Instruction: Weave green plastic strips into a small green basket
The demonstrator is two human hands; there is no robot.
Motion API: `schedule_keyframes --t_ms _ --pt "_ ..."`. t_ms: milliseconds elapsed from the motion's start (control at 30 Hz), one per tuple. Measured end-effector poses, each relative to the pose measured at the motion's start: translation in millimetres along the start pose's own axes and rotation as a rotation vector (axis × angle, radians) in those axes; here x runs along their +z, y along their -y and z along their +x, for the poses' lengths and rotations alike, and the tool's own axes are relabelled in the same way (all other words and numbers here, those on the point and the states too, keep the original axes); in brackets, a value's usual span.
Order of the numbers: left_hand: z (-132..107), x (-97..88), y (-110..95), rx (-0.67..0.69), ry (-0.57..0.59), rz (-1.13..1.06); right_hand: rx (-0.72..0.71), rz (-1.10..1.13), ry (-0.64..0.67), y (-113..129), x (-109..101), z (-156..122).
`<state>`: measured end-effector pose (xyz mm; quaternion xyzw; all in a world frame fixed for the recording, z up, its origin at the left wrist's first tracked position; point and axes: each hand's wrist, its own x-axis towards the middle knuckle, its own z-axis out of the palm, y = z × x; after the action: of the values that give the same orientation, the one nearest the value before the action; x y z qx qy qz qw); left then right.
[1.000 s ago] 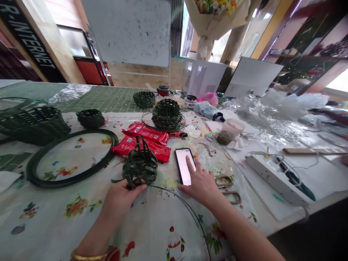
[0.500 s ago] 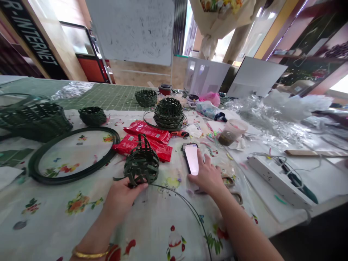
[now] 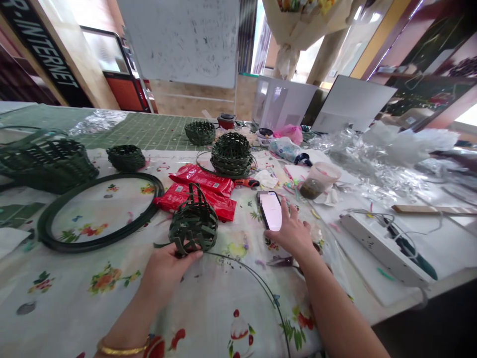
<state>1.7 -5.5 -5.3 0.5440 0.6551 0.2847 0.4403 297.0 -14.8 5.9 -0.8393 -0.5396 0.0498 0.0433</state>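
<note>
Basket of green woven strips stands toward the front edge of the table, just before two red packets. The left hand pinches its lower part between thumb and fingers. The right hand lies flat, fingers spread, touching a lit phone to the right of it.

Head-worn view — forward, downward, seemingly close over table

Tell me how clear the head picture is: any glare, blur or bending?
Head view: the phone screen is washed out white, with a pixelated patch at its top; the far windows glare; straight lines bend near the edges; the woven basket at the left hand looks sharp.
</note>
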Motion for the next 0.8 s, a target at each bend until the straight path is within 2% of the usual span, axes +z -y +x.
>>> schedule_keyframes --t_ms 333,433,500,567,600,700,800 --pt "0 -0.6 1 0.003 0.002 0.009 -0.02 0.03 0.004 -3 -3 0" --pt "1 -1.5 2 -0.005 -0.006 0.022 -0.045 0.068 -0.056 -1 -6 -2" --pt "1 -1.7 2 -0.012 0.0 0.018 -0.141 0.152 -0.14 6 -7 -7" --pt "1 -1.6 1 -0.001 0.015 -0.001 -0.319 0.29 -0.184 17 -6 -19" --pt "1 -1.5 0 0.007 0.018 -0.01 -0.423 0.364 -0.156 24 -4 -26" --pt "0 -1.5 -3 -0.001 0.011 0.002 -0.677 0.466 0.094 43 0 -51" --pt "-1 -2.4 -5 -0.007 0.004 0.045 -0.782 0.404 0.222 55 3 -66"
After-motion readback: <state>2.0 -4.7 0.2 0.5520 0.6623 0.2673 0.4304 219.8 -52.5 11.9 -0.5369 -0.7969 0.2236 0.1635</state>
